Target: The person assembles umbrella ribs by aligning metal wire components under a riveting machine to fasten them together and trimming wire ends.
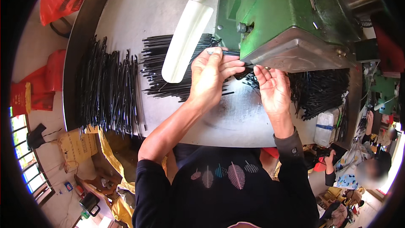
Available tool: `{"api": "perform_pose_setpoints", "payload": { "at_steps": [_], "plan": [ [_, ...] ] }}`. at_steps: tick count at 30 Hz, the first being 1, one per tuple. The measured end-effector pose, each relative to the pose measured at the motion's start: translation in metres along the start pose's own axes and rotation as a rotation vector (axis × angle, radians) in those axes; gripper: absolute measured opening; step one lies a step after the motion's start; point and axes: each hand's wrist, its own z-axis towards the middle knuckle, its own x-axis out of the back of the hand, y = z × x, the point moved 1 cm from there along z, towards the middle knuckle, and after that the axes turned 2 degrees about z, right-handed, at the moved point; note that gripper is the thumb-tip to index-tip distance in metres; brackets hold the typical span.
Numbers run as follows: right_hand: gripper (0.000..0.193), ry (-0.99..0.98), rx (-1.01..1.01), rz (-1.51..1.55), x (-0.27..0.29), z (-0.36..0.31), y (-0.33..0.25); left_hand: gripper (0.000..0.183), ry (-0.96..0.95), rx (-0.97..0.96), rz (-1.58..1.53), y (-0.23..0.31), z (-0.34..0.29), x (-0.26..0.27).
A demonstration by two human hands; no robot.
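My left hand (206, 76) pinches a thin black metal rod (230, 52) between thumb and forefinger, its other fingers stretched to the right. The rod runs in beneath the metal guard (295, 52) of a green machine (270, 17). Just right of it, my right hand (274, 88) is palm up, with fingertips curled together against something dark at the guard's lower edge. What those fingertips grip is too small to make out. Behind and left of my left hand lies a pile of similar black rods (162, 65), partly covered by a white lamp (187, 38).
A second stack of black rods (109, 88) lies along the left table edge. More rods (325, 90) are heaped at the right, near a white taped box (327, 126). The metal tabletop (236, 131) ends close to my body. Another person (358, 169) sits at the far right.
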Motion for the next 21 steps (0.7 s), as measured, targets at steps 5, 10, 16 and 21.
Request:
{"api": "perform_pose_setpoints", "payload": {
  "at_steps": [5,10,16,21],
  "plan": [
    [0.019,0.01,0.027,-0.038,0.002,-0.003,-0.001,0.022,0.017,-0.092,0.043,-0.01,0.001,-0.007],
    [0.02,-0.078,0.056,-0.038,0.023,-0.001,0.01,0.025,0.111,-0.118,0.104,-0.007,0.0,-0.007],
    [0.021,-0.031,0.062,-0.076,0.015,-0.001,0.008,0.028,0.097,-0.144,0.1,-0.008,-0.001,-0.006],
    [0.022,-0.091,0.074,-0.034,0.016,-0.001,0.013,0.028,0.126,-0.115,0.046,-0.009,0.0,-0.007]
  ]
}}
